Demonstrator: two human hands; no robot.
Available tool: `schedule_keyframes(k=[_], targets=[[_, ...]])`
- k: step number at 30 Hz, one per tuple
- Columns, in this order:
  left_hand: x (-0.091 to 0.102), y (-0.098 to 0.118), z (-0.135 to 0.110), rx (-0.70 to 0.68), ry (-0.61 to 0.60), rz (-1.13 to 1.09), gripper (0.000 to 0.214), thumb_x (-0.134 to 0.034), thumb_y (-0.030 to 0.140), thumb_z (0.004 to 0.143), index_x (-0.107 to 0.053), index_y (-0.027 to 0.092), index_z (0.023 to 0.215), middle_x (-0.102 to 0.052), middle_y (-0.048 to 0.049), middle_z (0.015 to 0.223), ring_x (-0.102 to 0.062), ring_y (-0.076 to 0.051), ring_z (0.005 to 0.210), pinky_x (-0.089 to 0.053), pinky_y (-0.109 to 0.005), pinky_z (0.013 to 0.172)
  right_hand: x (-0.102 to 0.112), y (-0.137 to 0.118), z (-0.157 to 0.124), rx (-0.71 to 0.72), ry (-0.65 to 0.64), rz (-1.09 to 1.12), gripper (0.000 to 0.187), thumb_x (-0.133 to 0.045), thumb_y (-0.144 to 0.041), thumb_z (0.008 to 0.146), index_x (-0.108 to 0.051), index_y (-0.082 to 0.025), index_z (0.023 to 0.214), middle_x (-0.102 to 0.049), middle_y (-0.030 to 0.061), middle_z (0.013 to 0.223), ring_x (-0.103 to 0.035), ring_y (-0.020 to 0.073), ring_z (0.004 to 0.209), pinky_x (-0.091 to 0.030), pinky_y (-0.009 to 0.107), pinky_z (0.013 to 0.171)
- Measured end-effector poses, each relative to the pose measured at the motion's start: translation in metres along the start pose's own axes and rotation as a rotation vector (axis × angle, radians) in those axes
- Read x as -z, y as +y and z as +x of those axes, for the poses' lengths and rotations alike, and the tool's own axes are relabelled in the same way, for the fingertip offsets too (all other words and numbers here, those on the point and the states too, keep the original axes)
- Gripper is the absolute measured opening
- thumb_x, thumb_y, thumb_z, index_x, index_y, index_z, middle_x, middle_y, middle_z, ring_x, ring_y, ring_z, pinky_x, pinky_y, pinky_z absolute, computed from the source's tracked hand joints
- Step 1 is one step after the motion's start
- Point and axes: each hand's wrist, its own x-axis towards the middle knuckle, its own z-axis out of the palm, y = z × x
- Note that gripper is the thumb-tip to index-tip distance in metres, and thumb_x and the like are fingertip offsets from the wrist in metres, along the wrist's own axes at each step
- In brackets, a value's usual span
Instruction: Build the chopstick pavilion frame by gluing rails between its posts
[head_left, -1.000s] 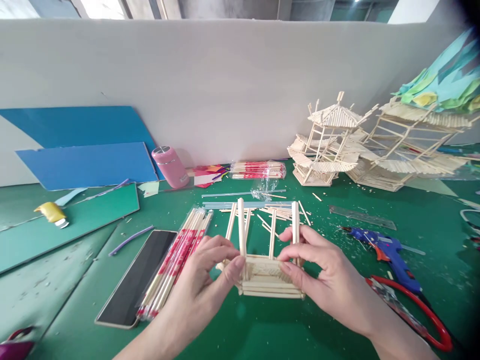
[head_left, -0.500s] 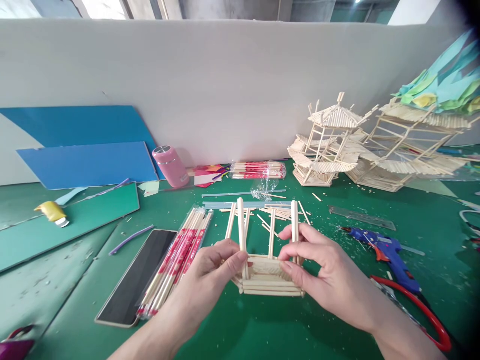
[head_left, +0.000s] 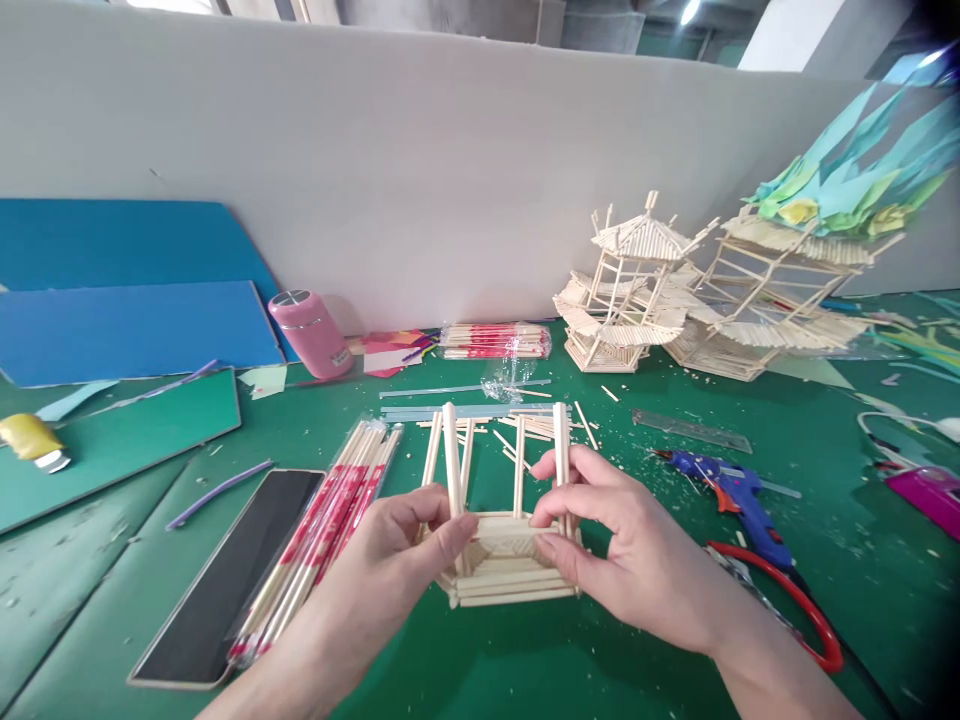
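Note:
A small frame of wooden sticks (head_left: 517,582) stands on the green table in front of me, with a base of stacked sticks and several upright posts. My left hand (head_left: 409,550) grips its left side, thumb and fingers pinching the foot of the near left post (head_left: 451,450). On the right side, my right hand (head_left: 607,525) has its fingers around the near right post (head_left: 561,440), thumb at the base's inner edge. Loose sticks (head_left: 525,428) lie just behind the frame. Parts of the base and the post feet are hidden by my fingers.
A packet of wooden sticks (head_left: 322,530) and a phone (head_left: 232,580) lie to the left. Right of my hands are a blue glue gun (head_left: 739,490), red-handled pliers (head_left: 802,600) and a clear ruler (head_left: 690,430). Behind stand a pink flask (head_left: 311,335) and stick pavilions (head_left: 626,290).
The camera view has swung to the right, so most things sit further left in the picture. Both hands keep their hold on the stick frame.

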Motion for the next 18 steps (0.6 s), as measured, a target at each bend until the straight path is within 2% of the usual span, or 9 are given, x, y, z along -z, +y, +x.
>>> schedule_keyframes(k=[6,11,18], targets=[[-0.0003,-0.0013,0.0005,0.004,0.000,0.058,0.033,-0.054,0.045,0.077,-0.053,0.016,0.062,-0.059,-0.0004,0.064,-0.050,-0.014,0.063,-0.036,-0.024,0.060,0.0014,-0.0010,-0.0013,-0.009,-0.027,-0.005,0.010,-0.047,-0.026,0.086,-0.057,-0.025,0.084,-0.044,0.0010,0.106,-0.044,0.0126,0.106,-0.040,0.026,0.086],[-0.0006,0.0023,0.0019,0.002,-0.014,0.053,0.027,-0.057,0.039,0.076,-0.056,0.016,0.063,-0.057,0.0005,0.062,-0.050,-0.013,0.061,-0.037,-0.023,0.059,0.0028,-0.0016,-0.0027,-0.002,-0.048,-0.024,0.013,-0.044,-0.026,0.088,-0.056,-0.024,0.082,-0.044,0.0018,0.106,-0.044,0.0139,0.108,-0.042,0.027,0.084],[0.0006,0.0010,-0.0004,-0.014,-0.042,0.029,0.026,-0.055,0.037,0.078,-0.056,0.015,0.065,-0.061,-0.0020,0.065,-0.054,-0.015,0.064,-0.040,-0.026,0.060,0.0002,0.0005,-0.0020,0.018,-0.019,-0.043,0.011,-0.048,-0.025,0.084,-0.058,-0.027,0.086,-0.044,0.0031,0.113,-0.044,0.0172,0.112,-0.042,0.034,0.089]])
